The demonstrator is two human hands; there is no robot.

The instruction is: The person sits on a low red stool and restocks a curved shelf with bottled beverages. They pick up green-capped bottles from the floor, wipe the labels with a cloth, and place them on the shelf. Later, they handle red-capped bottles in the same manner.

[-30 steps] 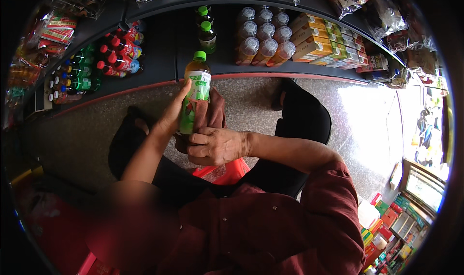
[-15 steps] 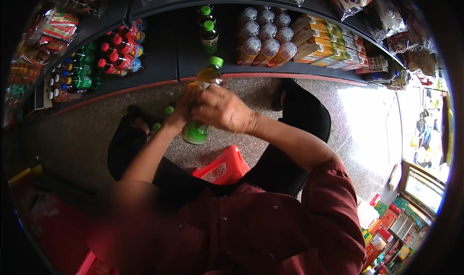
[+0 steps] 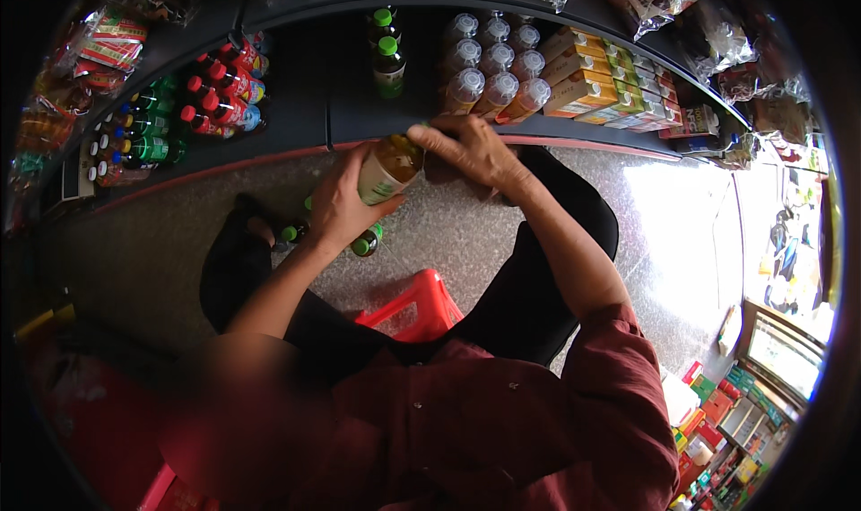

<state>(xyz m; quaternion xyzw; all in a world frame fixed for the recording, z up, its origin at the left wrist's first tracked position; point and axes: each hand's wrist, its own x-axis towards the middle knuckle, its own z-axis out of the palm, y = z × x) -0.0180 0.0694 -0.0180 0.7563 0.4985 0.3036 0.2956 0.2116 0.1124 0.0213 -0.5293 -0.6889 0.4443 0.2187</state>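
My left hand (image 3: 343, 199) is wrapped round a plastic drink bottle (image 3: 387, 177) with amber liquid and a pale green label. The bottle leans, its top end tipped away to the right. My right hand (image 3: 471, 152) is closed at that top end, thumb laid over it, and hides most of the cap. A dark brownish patch below the right palm is too unclear to name. Beneath my left forearm, green-capped bottles (image 3: 366, 242) are on the floor between my legs. Straight ahead, similar green-capped bottles (image 3: 389, 67) form a row on the bottom shelf.
Clear-lidded bottles (image 3: 498, 62) and drink cartons (image 3: 583, 85) fill the dark shelf (image 3: 287, 89) to the right. Red-capped bottles (image 3: 224, 98) and green bottles (image 3: 148, 139) stand at its left. A red plastic stool (image 3: 430, 300) shows between my legs. Packaged goods (image 3: 717, 421) lie lower right.
The bottle has risen toward the shelf and tipped to the right. My right hand has slid from its body to its top end; the left still holds it. Bottles on the floor are uncovered.
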